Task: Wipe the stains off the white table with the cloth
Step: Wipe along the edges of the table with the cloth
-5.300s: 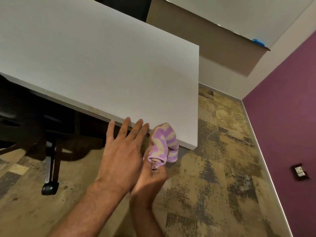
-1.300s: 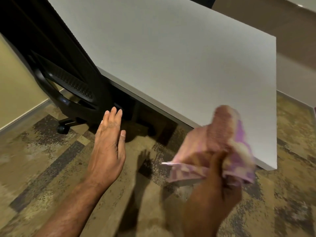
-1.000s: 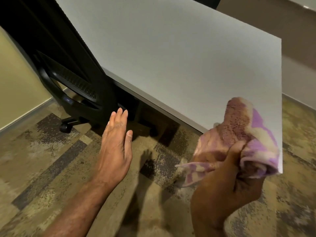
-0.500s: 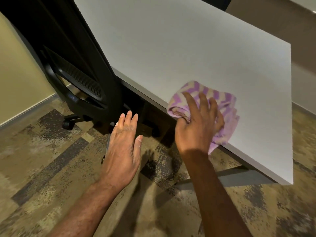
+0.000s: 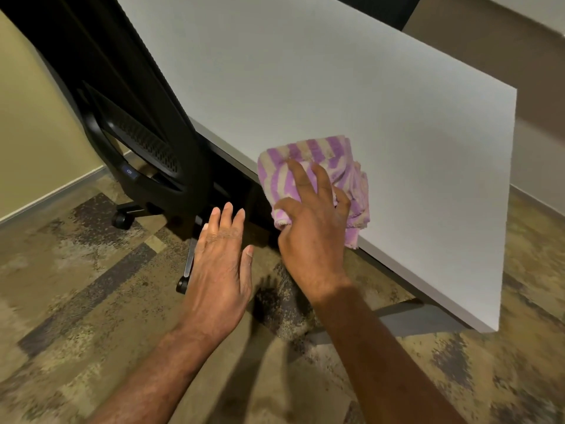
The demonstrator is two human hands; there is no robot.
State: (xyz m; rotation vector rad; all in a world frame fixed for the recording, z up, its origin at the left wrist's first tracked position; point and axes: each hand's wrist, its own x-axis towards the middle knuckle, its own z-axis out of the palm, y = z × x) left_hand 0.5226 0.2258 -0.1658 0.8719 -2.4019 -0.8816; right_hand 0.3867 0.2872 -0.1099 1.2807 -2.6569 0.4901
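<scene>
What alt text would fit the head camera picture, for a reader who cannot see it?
A person's right hand presses a purple-and-cream striped cloth onto the near edge of a white table. The left hand hovers open over patterned carpet, beside a black office chair.

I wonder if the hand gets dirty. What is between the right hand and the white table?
The head view shows the striped cloth lying between the right hand and the white table, near the table's front edge.
</scene>
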